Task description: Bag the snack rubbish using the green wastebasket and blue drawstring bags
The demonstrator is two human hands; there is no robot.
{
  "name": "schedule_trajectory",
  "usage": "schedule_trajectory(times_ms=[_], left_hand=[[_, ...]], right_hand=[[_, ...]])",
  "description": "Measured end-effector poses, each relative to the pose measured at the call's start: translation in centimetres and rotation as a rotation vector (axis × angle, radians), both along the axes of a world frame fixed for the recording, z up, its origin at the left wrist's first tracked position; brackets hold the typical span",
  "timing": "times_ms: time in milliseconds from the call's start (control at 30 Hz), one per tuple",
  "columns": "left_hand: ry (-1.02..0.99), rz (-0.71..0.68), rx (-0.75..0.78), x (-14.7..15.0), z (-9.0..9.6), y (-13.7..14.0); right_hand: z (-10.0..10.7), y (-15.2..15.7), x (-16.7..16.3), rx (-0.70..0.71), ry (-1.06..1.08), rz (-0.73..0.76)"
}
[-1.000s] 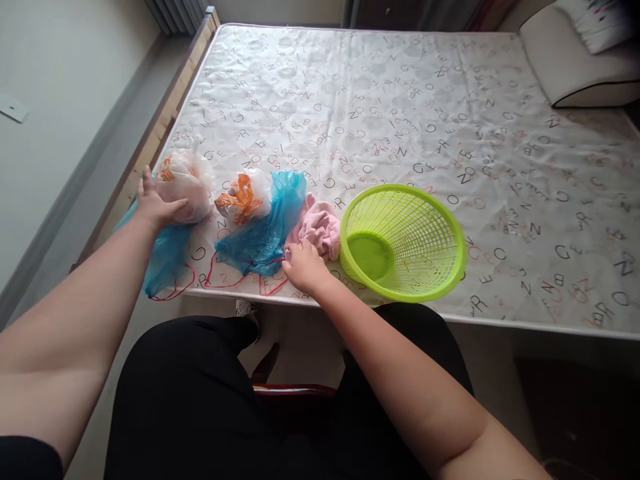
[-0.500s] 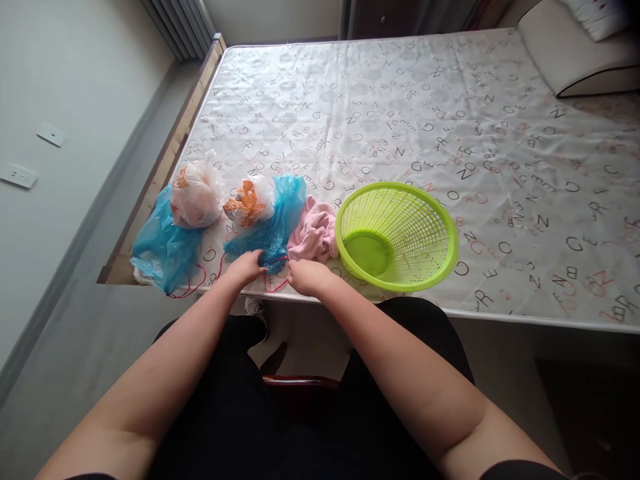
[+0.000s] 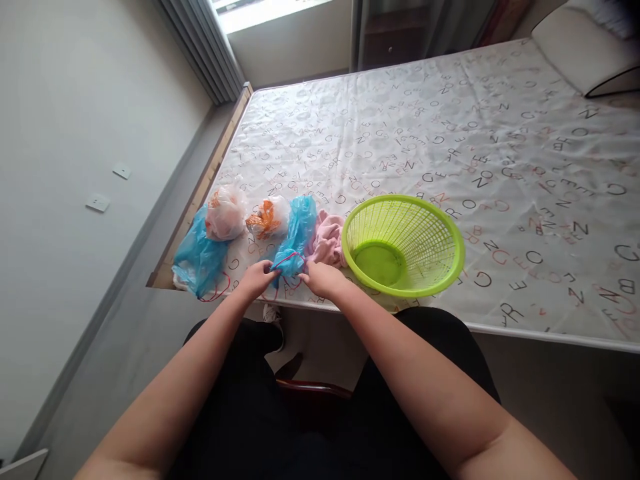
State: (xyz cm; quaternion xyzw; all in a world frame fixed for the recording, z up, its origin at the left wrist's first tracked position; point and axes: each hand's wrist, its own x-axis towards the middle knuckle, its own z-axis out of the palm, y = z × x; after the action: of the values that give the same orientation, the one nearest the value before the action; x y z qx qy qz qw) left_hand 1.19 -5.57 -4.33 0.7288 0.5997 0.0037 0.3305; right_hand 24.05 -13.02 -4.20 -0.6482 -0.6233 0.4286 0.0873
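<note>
Bags come first: 1 blue bag [image 3: 199, 257] under a white bundle [image 3: 226, 212], left of the hands. Left hand [image 3: 259, 278] and right hand [image 3: 324, 279] both pinch the near end of the middle blue bag [image 3: 295, 240]. Green basket [image 3: 403, 244] sits just right of the right hand.

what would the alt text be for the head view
Both hands, left hand and right hand, pinch a blue plastic bag at the mattress edge, between a green basket and two white bags.
</note>
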Motion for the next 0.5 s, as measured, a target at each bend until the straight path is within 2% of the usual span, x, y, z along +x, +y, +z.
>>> schedule_trajectory(times_ms=[67,133,233,300,367,500], left_hand=[[-0.262,0.105,-0.058,0.3,2.2,-2.0],[-0.503,0.200,-0.138,0.6,4.0,-4.1],[-0.755,0.287,-0.275,0.6,6.0,-6.6],[-0.860,0.355,-0.308,0.4,6.9,-7.7],[-0.937,0.461,-0.274,0.0,7.7,-8.3],[-1.006,0.667,-0.255,-0.8,9.4,-8.6]], right_hand=[[0.0,-0.2,-0.2,-0.009,0.162,-0.073],[-0.1,-0.6,-0.6,-0.047,0.447,-0.149],[-0.1,-1.7,-1.4,-0.069,0.846,-0.249],[0.1,-2.5,-1.5,-0.002,0.954,-0.331],[0.5,-3.3,-1.2,0.037,1.011,-0.468],[2.8,-5.3,0.9,-0.031,1.275,-0.788]])
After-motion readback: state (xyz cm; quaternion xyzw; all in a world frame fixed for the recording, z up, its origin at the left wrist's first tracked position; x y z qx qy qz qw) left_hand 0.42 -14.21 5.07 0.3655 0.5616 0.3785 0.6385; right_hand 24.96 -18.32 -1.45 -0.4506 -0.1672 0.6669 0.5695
